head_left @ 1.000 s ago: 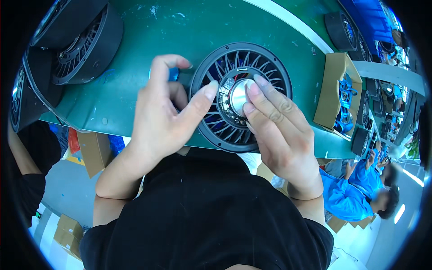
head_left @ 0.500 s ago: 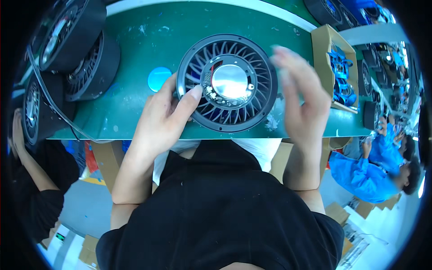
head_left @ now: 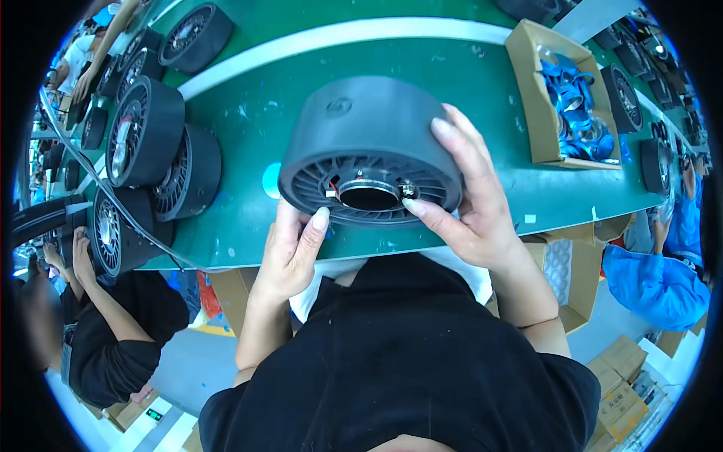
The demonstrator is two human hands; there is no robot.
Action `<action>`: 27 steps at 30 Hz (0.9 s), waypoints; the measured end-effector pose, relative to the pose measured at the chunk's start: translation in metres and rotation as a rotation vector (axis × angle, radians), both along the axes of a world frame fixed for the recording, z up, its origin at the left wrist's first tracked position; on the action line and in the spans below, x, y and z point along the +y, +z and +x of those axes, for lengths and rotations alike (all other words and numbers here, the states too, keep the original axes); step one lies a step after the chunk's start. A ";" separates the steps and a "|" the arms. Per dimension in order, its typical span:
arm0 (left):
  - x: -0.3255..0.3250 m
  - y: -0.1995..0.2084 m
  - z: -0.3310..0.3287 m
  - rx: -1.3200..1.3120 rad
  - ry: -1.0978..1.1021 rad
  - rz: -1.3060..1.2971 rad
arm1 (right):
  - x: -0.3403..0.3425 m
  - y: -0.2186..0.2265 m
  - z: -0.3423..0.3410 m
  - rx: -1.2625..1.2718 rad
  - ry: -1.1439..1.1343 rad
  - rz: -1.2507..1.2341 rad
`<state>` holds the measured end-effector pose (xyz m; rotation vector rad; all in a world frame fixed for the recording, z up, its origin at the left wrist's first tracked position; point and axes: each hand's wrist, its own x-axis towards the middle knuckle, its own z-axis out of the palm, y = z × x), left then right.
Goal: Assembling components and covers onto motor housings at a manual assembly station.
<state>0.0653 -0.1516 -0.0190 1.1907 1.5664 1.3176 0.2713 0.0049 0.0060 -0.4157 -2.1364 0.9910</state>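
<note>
Spreading behind the work, a pale floor (head_left: 196, 369) is seen at lower left, beside a co-worker in black (head_left: 128, 346); a co-worker in blue (head_left: 651, 290) is cut off at the right. The upper half is filled by a green workbench (head_left: 248, 120), its top flecked with pale marks. Black wheels (head_left: 154, 135) are piled at left. At the centre, a black spoked wheel (head_left: 369, 120) is held tilted, spokes turned toward the bottom; whether the bench is touched cannot be told. At upper right, an open cardboard box (head_left: 527, 98) is filled with blue parts (head_left: 576, 113). The wheel is grasped low on its left by the left hand (head_left: 290, 252) and along its right wall by the right hand (head_left: 482, 218). Weight is best shared evenly, and the right thumb kept lightly placed beside the hub (head_left: 369, 197), where small exposed components could be bent or the red wire (head_left: 332, 185) snagged.
</note>
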 end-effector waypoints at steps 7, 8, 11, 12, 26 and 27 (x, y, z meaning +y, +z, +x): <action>0.008 0.018 -0.027 0.002 0.331 0.159 | 0.084 0.003 -0.070 0.298 -0.088 -1.129; 0.009 0.015 -0.033 -0.141 0.408 0.144 | 0.104 0.005 -0.082 0.276 -0.178 -1.123; 0.013 0.011 -0.043 -0.270 0.539 0.187 | 0.176 0.009 -0.115 0.201 -0.341 -1.061; 0.015 0.011 -0.043 -0.259 0.565 0.211 | 0.198 0.010 -0.125 0.172 -0.421 -1.033; 0.014 -0.008 -0.054 -0.047 0.657 0.206 | 0.159 0.010 -0.336 -0.211 -0.109 -1.104; 0.012 -0.010 -0.055 -0.025 0.680 0.173 | 0.147 0.010 -0.349 -0.183 -0.005 -1.255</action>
